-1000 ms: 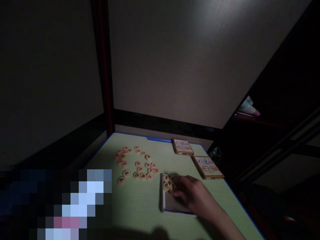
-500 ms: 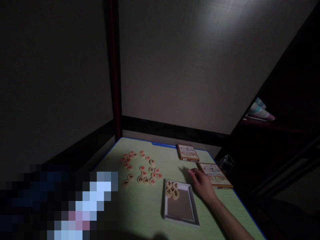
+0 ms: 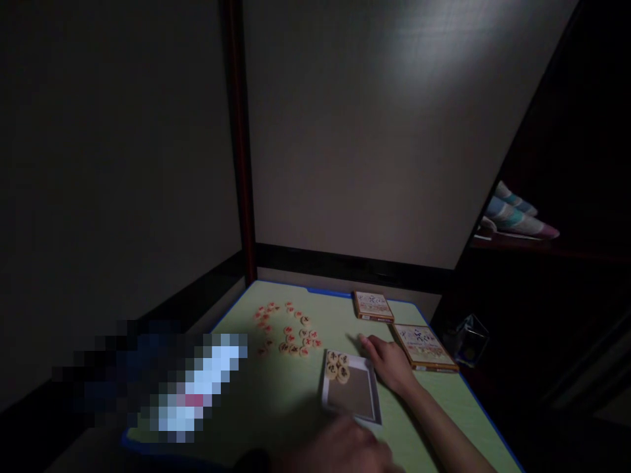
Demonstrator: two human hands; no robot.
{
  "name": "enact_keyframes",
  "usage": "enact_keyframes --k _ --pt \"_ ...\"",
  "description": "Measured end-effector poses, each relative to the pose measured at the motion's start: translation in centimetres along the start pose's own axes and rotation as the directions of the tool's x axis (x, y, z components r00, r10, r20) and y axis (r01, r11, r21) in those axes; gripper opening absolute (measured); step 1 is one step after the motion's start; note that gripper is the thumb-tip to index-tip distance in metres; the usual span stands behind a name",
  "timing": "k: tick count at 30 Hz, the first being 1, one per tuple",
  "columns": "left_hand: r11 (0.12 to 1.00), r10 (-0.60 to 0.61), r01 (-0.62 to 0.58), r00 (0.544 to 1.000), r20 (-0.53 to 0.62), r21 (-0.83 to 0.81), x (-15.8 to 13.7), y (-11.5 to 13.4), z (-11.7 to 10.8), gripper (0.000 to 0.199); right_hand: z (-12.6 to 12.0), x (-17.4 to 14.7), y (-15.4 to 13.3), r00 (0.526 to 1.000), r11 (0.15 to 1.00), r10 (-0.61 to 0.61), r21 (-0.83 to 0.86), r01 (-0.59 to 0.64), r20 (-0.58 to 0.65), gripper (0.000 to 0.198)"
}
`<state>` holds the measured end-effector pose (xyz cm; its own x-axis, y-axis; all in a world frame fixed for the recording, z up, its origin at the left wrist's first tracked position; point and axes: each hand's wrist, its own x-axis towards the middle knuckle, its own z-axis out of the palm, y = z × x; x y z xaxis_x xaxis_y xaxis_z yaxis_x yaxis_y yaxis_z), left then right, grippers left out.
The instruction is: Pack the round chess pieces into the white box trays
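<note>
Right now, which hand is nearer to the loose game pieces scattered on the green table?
Right. The right hand rests beside the tray, just right of the loose pieces. The left hand sits at the bottom edge, farther back.

A green table (image 3: 296,401) carries scattered round pieces (image 3: 288,328), a shallow tray (image 3: 367,410) and two boxes (image 3: 373,306).

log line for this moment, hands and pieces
right hand: flat on table, beside tray, empty | left hand: near tray's front edge, grip unclear | tray: four pieces | loose pieces: on table
</note>
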<state>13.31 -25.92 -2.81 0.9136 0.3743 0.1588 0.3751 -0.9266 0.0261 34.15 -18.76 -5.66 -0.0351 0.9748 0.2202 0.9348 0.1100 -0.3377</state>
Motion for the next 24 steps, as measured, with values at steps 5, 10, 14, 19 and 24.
enact_keyframes --k 5,10,14,19,24 --pt "0.852 -0.523 0.52 0.851 0.049 0.067 -4.3 -8.7 -4.1 0.015 0.1 0.3 0.1 0.999 1.0 -0.026 0.009 0.025 0.043 0.051" --pt "0.746 -0.664 0.648 0.743 0.088 0.156 -8.8 -14.9 -6.1 0.017 0.2 0.5 0.4 0.998 0.999 -0.028 0.024 0.027 0.05 0.051" --pt "0.664 -0.737 0.718 0.676 0.019 0.206 -11.9 -14.8 -7.1 0.025 0.4 0.7 0.8 0.998 0.999 -0.019 0.03 0.018 0.056 0.054" --pt "0.626 -0.763 0.754 0.645 -0.044 0.199 -12.9 -12.4 -5.4 0.041 0.5 0.9 0.8 0.996 1.0 -0.001 0.002 0.001 0.089 0.053" --pt "0.702 -0.712 0.711 0.703 -0.003 0.035 -10.3 -10.7 -2.5 0.031 0.2 0.6 0.4 0.996 1.0 0.005 -0.005 -0.005 0.089 0.054"
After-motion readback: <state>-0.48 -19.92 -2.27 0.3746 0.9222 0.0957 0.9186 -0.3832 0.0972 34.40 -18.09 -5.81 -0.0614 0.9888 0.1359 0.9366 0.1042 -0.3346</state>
